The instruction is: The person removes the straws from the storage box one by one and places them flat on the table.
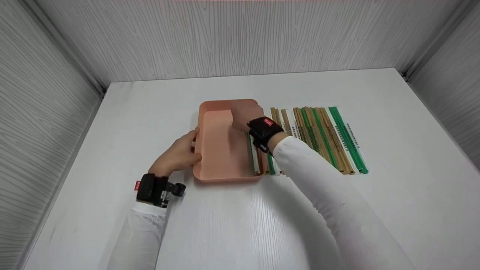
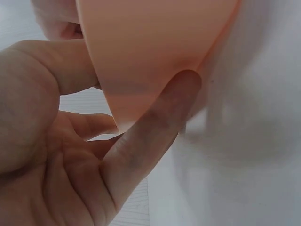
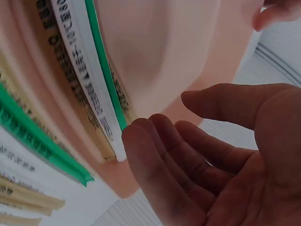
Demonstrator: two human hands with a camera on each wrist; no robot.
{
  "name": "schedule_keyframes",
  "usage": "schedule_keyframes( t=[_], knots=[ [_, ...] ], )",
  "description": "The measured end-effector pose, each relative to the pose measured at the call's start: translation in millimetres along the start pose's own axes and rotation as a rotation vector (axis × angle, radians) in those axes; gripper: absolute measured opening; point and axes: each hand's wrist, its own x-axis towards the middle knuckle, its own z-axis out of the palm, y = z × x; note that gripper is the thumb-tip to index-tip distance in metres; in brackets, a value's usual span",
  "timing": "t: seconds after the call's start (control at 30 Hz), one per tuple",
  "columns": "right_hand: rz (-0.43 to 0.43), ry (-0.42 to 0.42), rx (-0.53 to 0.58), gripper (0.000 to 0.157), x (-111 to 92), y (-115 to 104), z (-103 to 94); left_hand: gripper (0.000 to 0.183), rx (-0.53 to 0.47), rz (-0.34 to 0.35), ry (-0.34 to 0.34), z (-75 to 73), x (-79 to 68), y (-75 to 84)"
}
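Note:
A shallow salmon-pink tray (image 1: 219,146) lies on the white table. My left hand (image 1: 178,155) grips its left side, with the tray wall (image 2: 141,56) between thumb and fingers in the left wrist view. Over the tray's far right part is my right hand (image 1: 245,114). In the right wrist view its thumb stands apart from the loosely bent fingers (image 3: 146,155), and nothing shows between them. Just beyond those fingertips, several long, thin wrapped sticks lie along the tray's right wall: a brown stick (image 3: 70,70), a white stick (image 3: 87,75) and a green stick (image 3: 106,61) among them, printed with dark lettering.
To the right of the tray, a row of similar brown, white and green wrapped sticks (image 1: 326,138) lies side by side on the table (image 1: 150,101). Wood-grain panels (image 1: 240,41) stand behind and at both sides. My right forearm crosses over part of the row.

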Motion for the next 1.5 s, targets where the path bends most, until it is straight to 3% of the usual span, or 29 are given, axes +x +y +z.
schedule_keyframes(
  t=[0.17,0.3,0.57,0.83,1.13,1.33,1.5],
  knots=[
    [-0.026,-0.035,-0.098,0.036,9,-5,20.6,0.091,-0.003,0.003,-0.006,1.2,0.4,1.1],
    [-0.025,-0.039,-0.138,0.038,9,-5,24.8,0.091,0.003,0.017,-0.006,2.9,2.6,4.0],
    [0.027,0.030,-0.164,0.031,0,0,26.1,0.091,-0.001,0.022,-0.021,6.8,4.1,6.3],
    [0.038,-0.052,-0.115,0.025,-2,0,30.2,0.092,-0.019,0.016,-0.033,9.6,5.2,4.7],
    [-0.060,-0.041,0.107,0.032,-9,6,24.7,0.089,0.028,0.027,-0.018,10.3,5.7,1.6],
    [-0.051,-0.040,0.331,0.041,-20,4,7.2,0.090,0.032,0.014,-0.017,6.5,4.9,-1.5],
    [-0.106,0.039,0.598,0.015,-34,4,-10.3,0.090,0.012,0.018,0.000,-0.4,3.2,-2.1]
  ],
)
